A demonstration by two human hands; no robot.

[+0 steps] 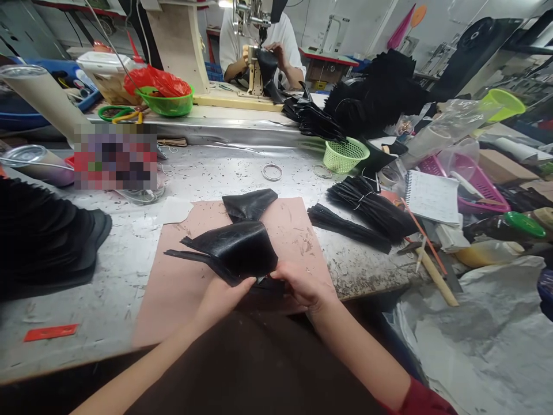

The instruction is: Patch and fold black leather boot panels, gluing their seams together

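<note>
Both hands work at the near edge of a black leather piece (237,245), which is folded over and lifted at the front of a pink board (173,300). My left hand (227,294) is closed on its lower edge, thumb on top and fingers hidden beneath. With bent fingers, my right hand (302,284) pinches the same edge at the right corner. A small pale bit shows between the two hands, too small to name. Just beyond, a second black leather piece (250,203) touches or joins the first; I cannot tell which.
Stacked black pieces (47,236) stand at left, near a red strip (50,332). Black strip bundles (367,207), a green basket (345,155), a notebook (432,195) and a wooden-handled tool (436,276) lie at right. Across the table, a person (283,40) works at a sewing machine (254,75).
</note>
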